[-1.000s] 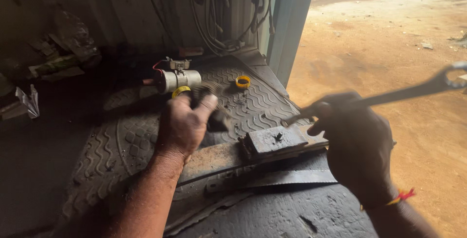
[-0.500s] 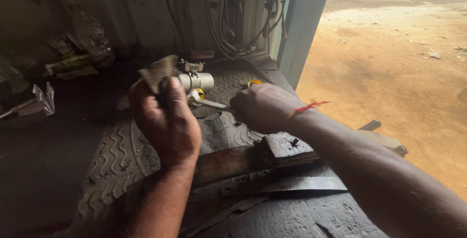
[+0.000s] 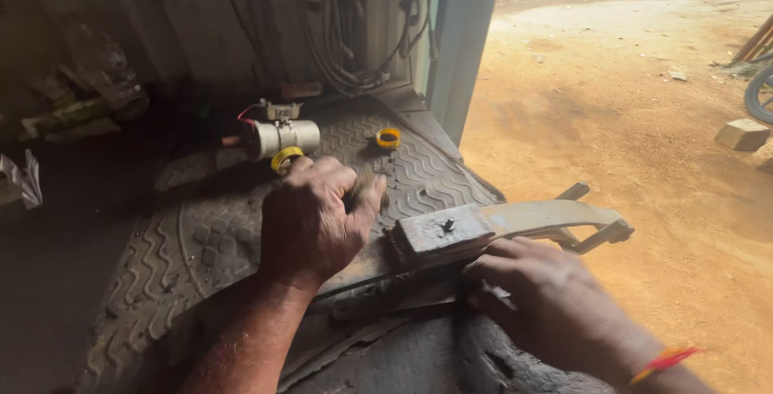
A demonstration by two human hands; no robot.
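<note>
A person's left hand (image 3: 316, 218) is clenched around a small dark object that the fingers hide, pressed against the near end of a long, pale, rust-stained metal bracket (image 3: 515, 223) that lies across the sill of a vehicle doorway and juts out over the sandy ground (image 3: 644, 120). The right hand (image 3: 547, 301) lies just below the bracket's rusty square end block (image 3: 435, 231), fingers curled on the bar's underside; whether it grips the bar or only braces it cannot be told. The work rests on a grey ribbed rubber floor mat (image 3: 201, 233), with a small white cylindrical motor (image 3: 286, 136) and a yellow ring (image 3: 388, 137) lying behind. Done well, the lower hand would steady the bar flat while the upper one bears squarely on the block.
</note>
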